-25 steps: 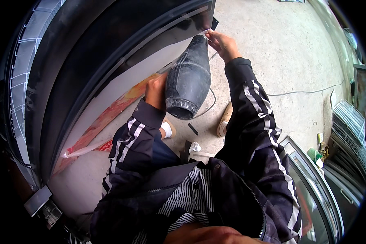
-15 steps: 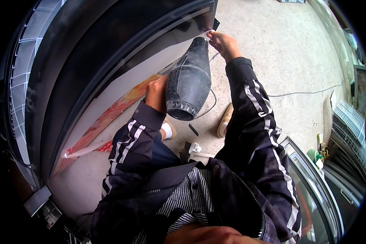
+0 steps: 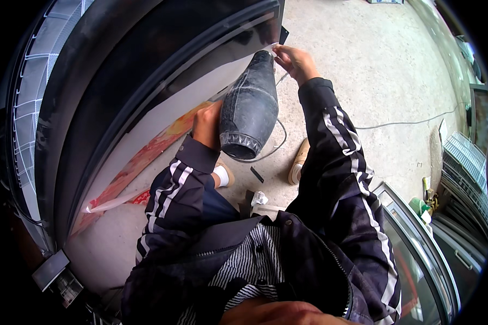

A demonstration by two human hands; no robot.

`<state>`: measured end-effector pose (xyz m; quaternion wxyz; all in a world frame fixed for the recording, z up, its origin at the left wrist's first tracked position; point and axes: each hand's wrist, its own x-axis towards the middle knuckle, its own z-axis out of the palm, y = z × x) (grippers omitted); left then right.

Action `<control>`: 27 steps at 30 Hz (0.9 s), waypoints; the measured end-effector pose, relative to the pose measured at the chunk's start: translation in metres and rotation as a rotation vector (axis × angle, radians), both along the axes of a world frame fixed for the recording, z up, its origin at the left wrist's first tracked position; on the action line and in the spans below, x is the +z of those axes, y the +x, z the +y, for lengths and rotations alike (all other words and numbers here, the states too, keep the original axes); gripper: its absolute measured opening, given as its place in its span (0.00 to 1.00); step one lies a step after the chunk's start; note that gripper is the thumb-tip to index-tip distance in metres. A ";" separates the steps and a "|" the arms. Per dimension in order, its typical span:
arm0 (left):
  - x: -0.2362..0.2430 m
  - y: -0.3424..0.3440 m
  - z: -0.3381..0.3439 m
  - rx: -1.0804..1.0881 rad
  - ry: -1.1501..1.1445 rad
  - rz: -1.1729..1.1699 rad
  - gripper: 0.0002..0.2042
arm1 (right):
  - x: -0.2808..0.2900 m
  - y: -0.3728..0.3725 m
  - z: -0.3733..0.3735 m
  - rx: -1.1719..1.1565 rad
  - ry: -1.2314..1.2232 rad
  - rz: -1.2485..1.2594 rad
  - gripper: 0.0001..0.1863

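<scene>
My left hand (image 3: 206,122) is closed on a scuffed dark grey heat gun (image 3: 248,105), partly hidden behind its tapered body; the nozzle points up toward a curved black panel (image 3: 141,59) standing on the left. At that panel's upper right corner, my right hand (image 3: 287,59) pinches the thin pale edge of a sheet or film, just beside the nozzle. A broad pale band (image 3: 126,146) runs along the panel's inner side, with a red and orange patterned strip (image 3: 135,173) below it.
A grey cord (image 3: 396,123) crosses the concrete floor (image 3: 363,59). My shoes (image 3: 298,162) are below. A framed glass door (image 3: 439,271) lies at lower right, stacked wire racks (image 3: 465,160) along the right edge. A small black strip (image 3: 256,174) and crumpled paper (image 3: 259,198) lie between my feet.
My right hand has shifted slightly left and down along the panel's corner, and the heat gun has moved a little left with my left hand. The grips look the same.
</scene>
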<state>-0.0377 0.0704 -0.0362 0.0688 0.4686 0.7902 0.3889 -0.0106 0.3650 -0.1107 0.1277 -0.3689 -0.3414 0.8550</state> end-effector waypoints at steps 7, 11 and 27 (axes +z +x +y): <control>0.011 0.002 0.003 -0.014 0.033 -0.010 0.13 | -0.004 -0.003 0.004 -0.052 -0.220 -0.077 0.06; 0.016 0.004 0.003 -0.015 0.032 0.001 0.13 | -0.004 -0.006 0.004 -0.123 -0.270 -0.087 0.07; 0.013 0.008 0.004 0.022 0.050 0.031 0.15 | -0.009 -0.022 0.003 -0.109 -0.436 -0.081 0.04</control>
